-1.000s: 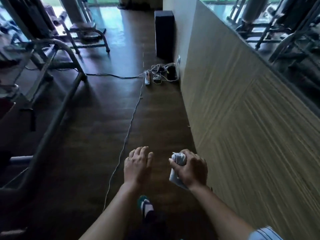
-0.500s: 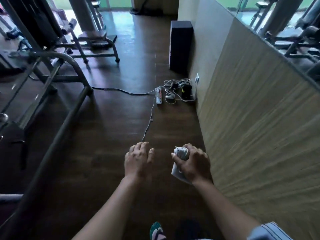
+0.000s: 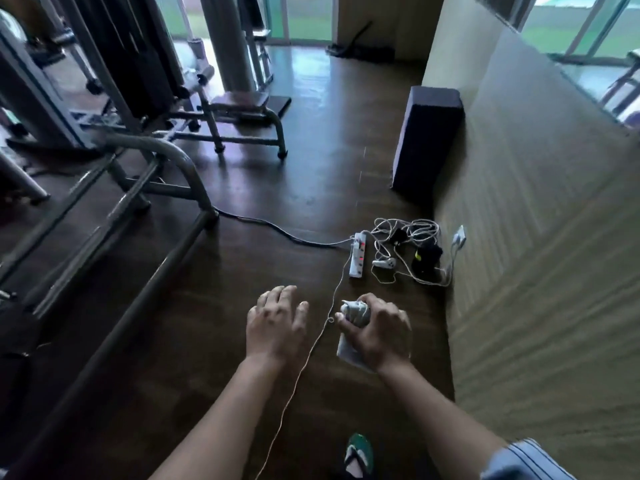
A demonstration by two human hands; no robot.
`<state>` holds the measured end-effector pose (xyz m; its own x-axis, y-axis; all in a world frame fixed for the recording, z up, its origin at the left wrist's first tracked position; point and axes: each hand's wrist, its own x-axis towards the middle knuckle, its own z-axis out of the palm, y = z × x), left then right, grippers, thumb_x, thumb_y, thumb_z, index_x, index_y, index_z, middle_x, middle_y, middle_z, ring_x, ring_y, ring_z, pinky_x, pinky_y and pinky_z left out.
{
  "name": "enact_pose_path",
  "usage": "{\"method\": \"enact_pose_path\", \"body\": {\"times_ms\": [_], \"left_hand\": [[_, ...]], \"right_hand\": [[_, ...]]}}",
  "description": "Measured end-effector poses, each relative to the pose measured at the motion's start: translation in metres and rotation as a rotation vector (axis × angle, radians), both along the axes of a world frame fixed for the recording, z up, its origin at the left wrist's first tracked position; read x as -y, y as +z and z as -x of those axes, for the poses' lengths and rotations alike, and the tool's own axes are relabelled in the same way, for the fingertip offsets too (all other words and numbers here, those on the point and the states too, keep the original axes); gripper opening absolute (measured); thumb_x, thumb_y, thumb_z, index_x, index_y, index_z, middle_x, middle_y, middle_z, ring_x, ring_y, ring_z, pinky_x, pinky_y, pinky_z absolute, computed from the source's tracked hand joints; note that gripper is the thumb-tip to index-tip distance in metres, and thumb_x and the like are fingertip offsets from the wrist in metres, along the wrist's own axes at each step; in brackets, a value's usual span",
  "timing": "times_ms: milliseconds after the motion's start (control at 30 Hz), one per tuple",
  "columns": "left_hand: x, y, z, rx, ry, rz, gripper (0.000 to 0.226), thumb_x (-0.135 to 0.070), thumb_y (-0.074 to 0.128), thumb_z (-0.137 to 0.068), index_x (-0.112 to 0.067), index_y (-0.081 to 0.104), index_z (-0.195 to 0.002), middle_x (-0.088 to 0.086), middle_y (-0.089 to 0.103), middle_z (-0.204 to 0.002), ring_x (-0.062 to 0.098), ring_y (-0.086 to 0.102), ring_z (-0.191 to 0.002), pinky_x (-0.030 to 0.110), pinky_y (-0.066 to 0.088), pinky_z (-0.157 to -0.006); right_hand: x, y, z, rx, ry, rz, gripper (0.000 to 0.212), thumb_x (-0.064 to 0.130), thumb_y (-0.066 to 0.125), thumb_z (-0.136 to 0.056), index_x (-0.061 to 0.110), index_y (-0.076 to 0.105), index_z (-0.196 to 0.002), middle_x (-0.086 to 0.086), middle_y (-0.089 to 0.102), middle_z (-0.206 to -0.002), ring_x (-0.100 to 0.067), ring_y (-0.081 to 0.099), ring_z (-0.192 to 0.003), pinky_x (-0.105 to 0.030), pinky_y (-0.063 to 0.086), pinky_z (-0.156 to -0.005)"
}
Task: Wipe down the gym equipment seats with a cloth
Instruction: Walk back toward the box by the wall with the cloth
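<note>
My right hand (image 3: 379, 332) is closed around a bunched white cloth (image 3: 355, 311), with a loose end hanging below the fist. My left hand (image 3: 275, 323) hovers beside it, palm down, fingers spread and empty. Both hands are held out over the dark wooden floor. A padded brown seat (image 3: 242, 100) of a gym machine stands far ahead on a grey metal frame (image 3: 239, 133), well out of reach of either hand.
A white power strip (image 3: 357, 258) with tangled cables and a black adapter lies just ahead by the right wall. A thin white cord (image 3: 313, 344) runs along the floor between my arms. A dark box (image 3: 427, 140) stands by the wall. Machine frames (image 3: 114, 237) fill the left.
The view has moved forward along the floor: the power strip, box and machine seat are closer and lower in frame. My hands keep the same pose, the cloth still in the right one.
</note>
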<state>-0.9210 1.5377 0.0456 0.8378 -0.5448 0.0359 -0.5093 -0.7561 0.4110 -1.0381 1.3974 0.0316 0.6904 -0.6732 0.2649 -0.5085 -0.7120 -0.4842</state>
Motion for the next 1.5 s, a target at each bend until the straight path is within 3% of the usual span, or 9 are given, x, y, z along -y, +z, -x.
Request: {"method": "enact_pose_path", "body": {"times_ms": [133, 300, 500, 733, 867, 1033, 1500], "left_hand": [[0.055, 0.016, -0.087, -0.008, 0.078, 0.025, 0.06, -0.05, 0.031, -0.084, -0.019, 0.053, -0.131, 0.001, 0.052, -0.137, 0.02, 0.041, -0.13, 0.039, 0.034, -0.103], [0.107, 0.002, -0.202, -0.005, 0.104, 0.042, 0.047, -0.042, 0.045, -0.092, -0.017, 0.052, -0.132, 0.003, 0.052, -0.137, 0.022, 0.041, -0.13, 0.041, 0.035, -0.102], [0.175, -0.016, -0.37, -0.003, 0.011, 0.009, 0.05, -0.044, 0.043, -0.09, -0.019, 0.051, -0.133, 0.001, 0.052, -0.137, 0.021, 0.041, -0.129, 0.039, 0.035, -0.102], [0.258, 0.006, -0.567, 0.024, -0.107, -0.042, 0.048, -0.041, 0.047, -0.092, -0.019, 0.05, -0.134, 0.002, 0.051, -0.139, 0.022, 0.04, -0.131, 0.039, 0.035, -0.103], [0.32, 0.005, -0.641, 0.006, -0.18, -0.038, 0.048, -0.042, 0.048, -0.091, -0.018, 0.051, -0.134, 0.002, 0.052, -0.138, 0.022, 0.041, -0.13, 0.04, 0.036, -0.102], [0.412, -0.008, -0.729, 0.013, -0.24, -0.042, 0.047, -0.039, 0.05, -0.092, -0.019, 0.049, -0.134, 0.001, 0.051, -0.138, 0.022, 0.041, -0.129, 0.04, 0.036, -0.103], [0.732, 0.007, -0.936, -0.007, -0.289, -0.018, 0.046, -0.038, 0.05, -0.093, -0.019, 0.049, -0.134, 0.001, 0.049, -0.139, 0.022, 0.04, -0.131, 0.039, 0.035, -0.104]], "right_hand": [[0.063, 0.014, -0.1, 0.009, 0.051, 0.033, 0.039, 0.058, 0.069, -0.068, 0.022, 0.065, -0.084, -0.003, 0.068, -0.075, -0.029, 0.064, -0.074, -0.036, 0.045, -0.069], [0.115, 0.008, -0.213, -0.008, 0.066, 0.002, 0.038, 0.055, 0.073, -0.069, 0.022, 0.066, -0.087, -0.006, 0.068, -0.077, -0.03, 0.063, -0.077, -0.034, 0.043, -0.07], [0.176, -0.014, -0.369, 0.012, -0.019, -0.052, 0.039, 0.059, 0.068, -0.069, 0.025, 0.064, -0.087, -0.003, 0.068, -0.08, -0.028, 0.063, -0.081, -0.035, 0.042, -0.074], [0.241, 0.007, -0.544, 0.019, -0.151, -0.056, 0.037, 0.058, 0.067, -0.071, 0.024, 0.063, -0.085, -0.002, 0.066, -0.079, -0.028, 0.061, -0.081, -0.037, 0.043, -0.075], [0.292, 0.002, -0.611, 0.008, -0.206, -0.056, 0.042, 0.063, 0.056, -0.071, 0.024, 0.061, -0.087, -0.001, 0.066, -0.08, -0.027, 0.061, -0.082, -0.038, 0.041, -0.076], [0.379, -0.01, -0.693, 0.001, -0.264, -0.069, 0.037, 0.056, 0.069, -0.072, 0.024, 0.062, -0.088, 0.0, 0.068, -0.085, -0.026, 0.061, -0.087, -0.037, 0.039, -0.079], [0.694, 0.007, -0.897, 0.023, -0.354, -0.023, 0.038, 0.056, 0.07, -0.071, 0.023, 0.065, -0.089, -0.001, 0.069, -0.083, -0.026, 0.063, -0.084, -0.037, 0.041, -0.08]]}}
